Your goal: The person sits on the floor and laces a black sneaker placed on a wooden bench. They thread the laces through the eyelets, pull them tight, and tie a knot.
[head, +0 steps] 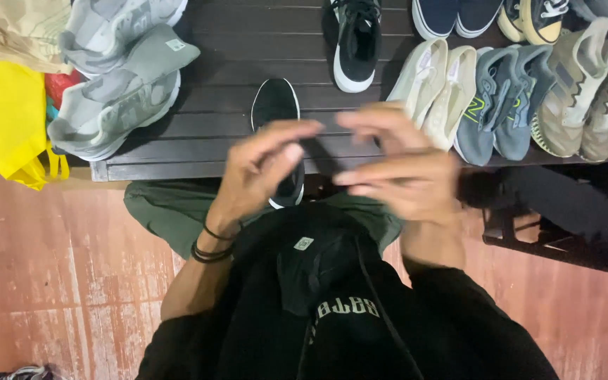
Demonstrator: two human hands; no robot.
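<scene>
Looks like a home entryway or shoe-storage corner, possibly a small shoe stall; cannot tell which. A low dark slatted wooden rack [233, 141] carries many sneakers: grey pair [117, 77] far left, black shoes [355, 42] in the middle, cream pair [434, 84], blue-grey pair [492, 105] and tan pair [585, 84] to the right. Worn reddish floor [51, 281] near. Yellow bag [5, 112] at left edge.
</scene>
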